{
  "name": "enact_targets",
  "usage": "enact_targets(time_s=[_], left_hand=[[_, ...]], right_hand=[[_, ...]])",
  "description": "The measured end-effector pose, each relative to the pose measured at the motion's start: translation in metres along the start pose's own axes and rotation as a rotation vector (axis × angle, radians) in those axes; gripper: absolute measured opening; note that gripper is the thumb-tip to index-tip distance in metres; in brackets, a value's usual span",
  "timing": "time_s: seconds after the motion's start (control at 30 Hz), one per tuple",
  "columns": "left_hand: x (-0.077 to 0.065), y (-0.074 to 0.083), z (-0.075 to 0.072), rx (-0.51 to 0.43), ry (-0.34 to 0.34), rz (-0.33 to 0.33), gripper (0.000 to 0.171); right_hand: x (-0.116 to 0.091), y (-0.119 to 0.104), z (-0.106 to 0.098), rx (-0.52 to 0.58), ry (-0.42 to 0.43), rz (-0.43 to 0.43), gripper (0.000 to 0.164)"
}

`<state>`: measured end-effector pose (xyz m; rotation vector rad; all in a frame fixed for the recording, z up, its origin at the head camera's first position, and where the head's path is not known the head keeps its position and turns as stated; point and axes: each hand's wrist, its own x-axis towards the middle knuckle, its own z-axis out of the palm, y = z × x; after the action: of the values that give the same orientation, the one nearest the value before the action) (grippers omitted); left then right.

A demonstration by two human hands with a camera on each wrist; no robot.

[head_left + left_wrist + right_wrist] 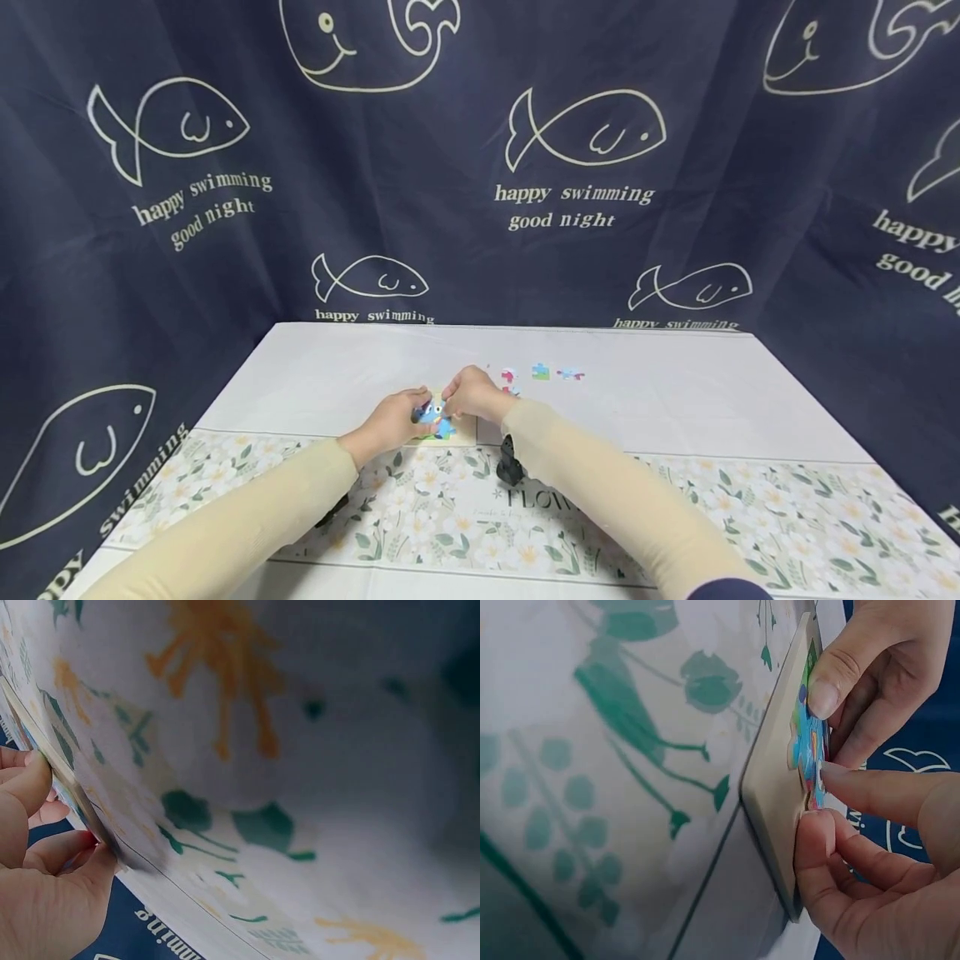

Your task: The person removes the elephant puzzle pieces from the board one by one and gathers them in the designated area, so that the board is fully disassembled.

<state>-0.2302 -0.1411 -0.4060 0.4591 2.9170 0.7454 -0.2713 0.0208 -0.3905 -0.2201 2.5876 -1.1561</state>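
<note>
A thin, pale jigsaw board [465, 431] lies flat on the table, with a colourful picture of blue joined pieces [804, 742] on its upper face. My left hand [392, 422] spans the picture from the left; its thumb rests on the pieces near the front edge and its fingers are curled at the back. From the right, my right hand [474, 392] pinches the edge of a jigsaw piece [813, 796] between thumb and index finger, low against the board. The fingers hide much of that piece. Both hands also show in the left wrist view, close together.
Several loose jigsaw pieces [540, 372] lie beyond and right of the right hand, some partly behind it. The white table [660, 400] carries a floral band [420, 517] along its front. A dark fish-print curtain [480, 250] hangs behind.
</note>
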Motion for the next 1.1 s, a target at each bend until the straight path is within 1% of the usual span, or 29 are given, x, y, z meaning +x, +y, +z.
enact_targets(time_s=[0.1, 0.27, 0.37, 0.5, 0.73, 0.87, 0.97, 1.1], left_hand=[[0.0007, -0.0010, 0.0001, -0.004, 0.003, -0.003, 0.066], [0.0010, -0.0022, 0.0030, -0.007, 0.001, -0.001, 0.066], [0.0018, -0.0020, 0.0029, -0.006, 0.001, 0.013, 0.067], [0.0017, -0.0018, 0.0014, -0.008, 0.006, 0.014, 0.067], [-0.0006, -0.0011, 0.0013, 0.005, 0.003, 0.010, 0.066], [-0.0013, -0.0006, 0.0016, 0.008, 0.002, 0.006, 0.066], [-0.0013, 0.0001, 0.0013, 0.011, 0.006, 0.005, 0.066], [-0.0003, 0.0004, 0.0010, 0.021, 0.006, 0.011, 0.066]], right_hand=[[0.0000, -0.0024, 0.0000, -0.050, 0.003, -0.019, 0.018], [-0.0016, -0.0003, 0.0011, -0.034, -0.002, -0.024, 0.017], [-0.0012, 0.0013, 0.0000, 0.015, -0.006, -0.030, 0.018], [-0.0002, 0.0012, -0.0015, 0.081, -0.020, -0.033, 0.019], [-0.0007, 0.0003, -0.0011, 0.254, -0.040, 0.035, 0.017], [0.0002, 0.0004, -0.0010, 0.310, -0.046, 0.056, 0.017], [0.0007, -0.0003, -0.0019, 0.337, -0.028, 0.057, 0.017], [0.0007, -0.0010, -0.0049, 0.360, 0.030, 0.050, 0.015]])
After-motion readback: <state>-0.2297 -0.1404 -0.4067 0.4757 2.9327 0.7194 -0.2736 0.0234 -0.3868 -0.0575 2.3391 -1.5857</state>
